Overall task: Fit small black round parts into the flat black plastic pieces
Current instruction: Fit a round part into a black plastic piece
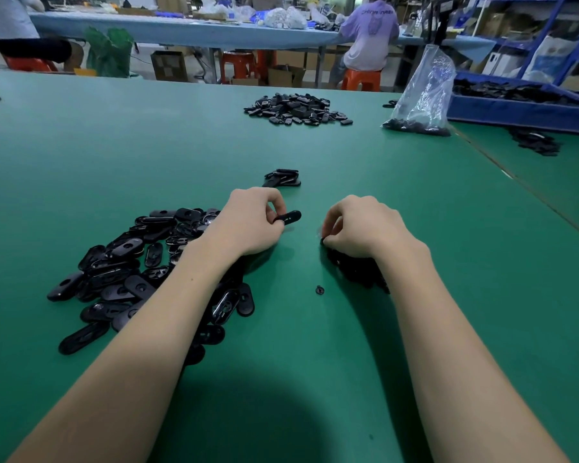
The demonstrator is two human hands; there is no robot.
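Fingers of the left hand [254, 222] pinch one end of a flat piece [290, 217], likely light and stiff, while the right hand [358, 228], just beside it, curls over tiny round parts [355, 269] that look easy to drop.

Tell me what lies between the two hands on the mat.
In the head view, only bare green mat separates the left hand and right hand; one loose round part sits nearer, below the gap.

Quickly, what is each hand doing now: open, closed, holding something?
Left hand: closed, holding one flat black piece at its end.
Right hand: fingers curled down on the small round parts; whether one is pinched cannot be told.
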